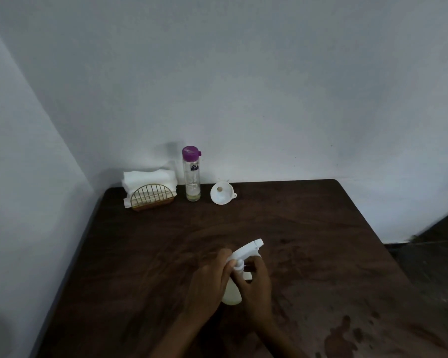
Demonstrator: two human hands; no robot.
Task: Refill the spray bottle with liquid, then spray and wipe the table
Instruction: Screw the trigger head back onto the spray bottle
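One spray bottle [233,293] is held just above the counter [140,254] between two hands. The left hand [207,282] curls its fingers round the neck under the white trigger head, and the right hand [256,288] grasps the neck and body from the other side. The nozzle points up and away from the hands. The bottle's pale, cloudy body seems to hold a yellowish liquid, but its level cannot be told. Well beyond the hands, along the far edge of the counter, stand three things. One is a tall clear bottle [192,179] with a purple cap [190,152], upright, with only a shallow layer of pale liquid at its bottom. Just right of it is one white funnel [221,193], lying tilted. To its left is one gold wire holder [151,196] holding a stack of white napkins [148,178]. Several dark wet patches [342,337] lie on the counter, near and to the right of the right hand.
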